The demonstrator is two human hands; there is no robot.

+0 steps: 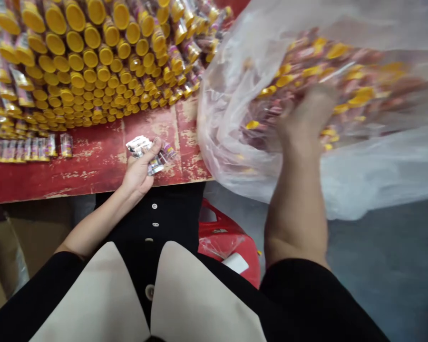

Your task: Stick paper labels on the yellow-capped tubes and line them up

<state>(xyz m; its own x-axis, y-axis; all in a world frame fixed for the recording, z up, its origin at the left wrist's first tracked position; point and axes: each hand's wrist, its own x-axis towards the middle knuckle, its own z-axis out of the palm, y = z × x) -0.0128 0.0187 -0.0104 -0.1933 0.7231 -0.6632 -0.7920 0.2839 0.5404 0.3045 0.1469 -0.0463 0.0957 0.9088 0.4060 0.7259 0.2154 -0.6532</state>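
Note:
My left hand [140, 167] is closed around a small bunch of shiny silver sachets [139, 145], with the thumb pressed over them, just above the front edge of the red table [103, 175]. A clear wrapped piece with pink print [168, 151] sticks out by its fingertips. To the right, my right hand [306, 109] reaches into a large clear plastic bag [224, 128] among loose pink tubes with yellow caps [362, 96]. Motion blur smears its fingers, so whether they grip anything does not show.
A tall stack of tubes with yellow caps [76, 61] faces me across the table's back left. A row of small wrapped tubes [24, 150] lies in front of it. Below the table are a red stool [235, 247] and cardboard boxes [39, 237].

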